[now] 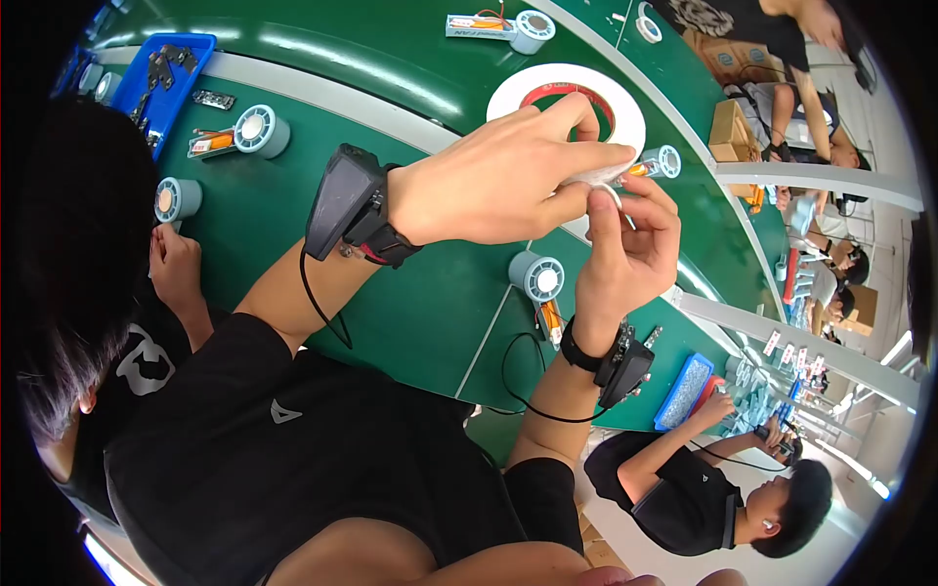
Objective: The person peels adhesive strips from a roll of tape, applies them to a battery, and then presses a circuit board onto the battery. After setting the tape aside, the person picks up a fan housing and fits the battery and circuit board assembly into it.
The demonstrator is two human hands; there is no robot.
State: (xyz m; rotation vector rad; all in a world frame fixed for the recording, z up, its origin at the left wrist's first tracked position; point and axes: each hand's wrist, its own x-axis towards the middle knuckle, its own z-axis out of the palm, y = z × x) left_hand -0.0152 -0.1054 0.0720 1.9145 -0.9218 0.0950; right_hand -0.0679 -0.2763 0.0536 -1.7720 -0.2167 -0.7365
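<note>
Over the green table my left hand (498, 181) pinches a small white piece (598, 178), perhaps tape or a pad, between thumb and fingers. Facing it, my right hand (633, 239) has its thumb and fingertips closed on the lower edge of the same piece. Behind my left hand lies a wide white tape roll (504, 102) with a red inner core, partly covered by my fingers. Below my hands stands a light blue fan unit (537, 276) with an orange battery (551, 322). Another fan unit (667, 161) shows just beyond my right fingertips.
More fan units (262, 131) stand left and at the far edge. A blue tray (200, 47) holds dark parts. Left, a co-worker's hand (176, 262) touches a fan housing (178, 199). A person (684, 488) works by a blue bin (684, 391). Black cables (557, 418) run from my wrist devices.
</note>
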